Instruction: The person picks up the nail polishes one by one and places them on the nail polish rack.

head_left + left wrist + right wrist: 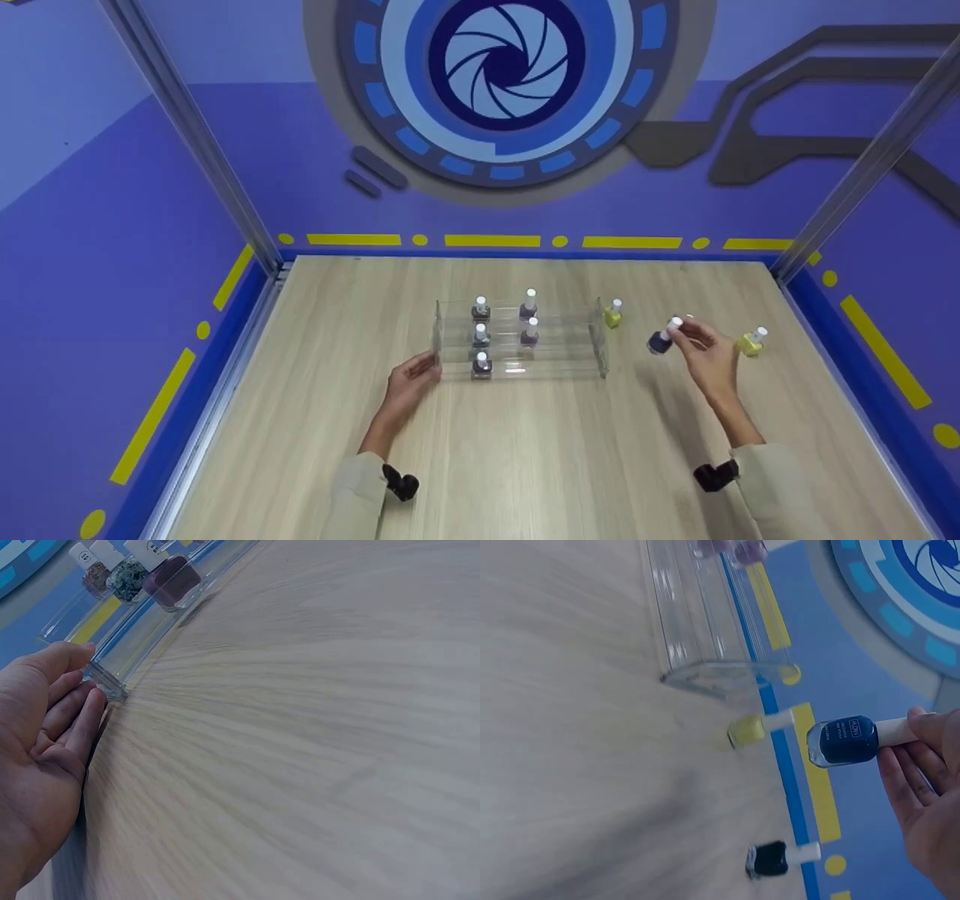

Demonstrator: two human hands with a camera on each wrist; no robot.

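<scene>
A clear stepped display rack (555,367) stands on the table, holding several white-capped nail polish bottles: a column of three dark ones at left, two mauve ones (530,336) beside it on the back and middle steps. My left hand (412,379) grips the rack's left end, thumb and fingertips at its edge in the left wrist view. Right of the rack, my right hand (709,360) pinches a dark navy nail polish bottle (845,741) by its white cap, tilted and raised off the table.
One yellow bottle (613,315) stands by the rack's right end, another yellow bottle (751,343) right of my right hand. Another dark bottle (769,859), mostly hidden by the hand in the head view, stands on the table (525,450). Printed walls enclose the back and sides.
</scene>
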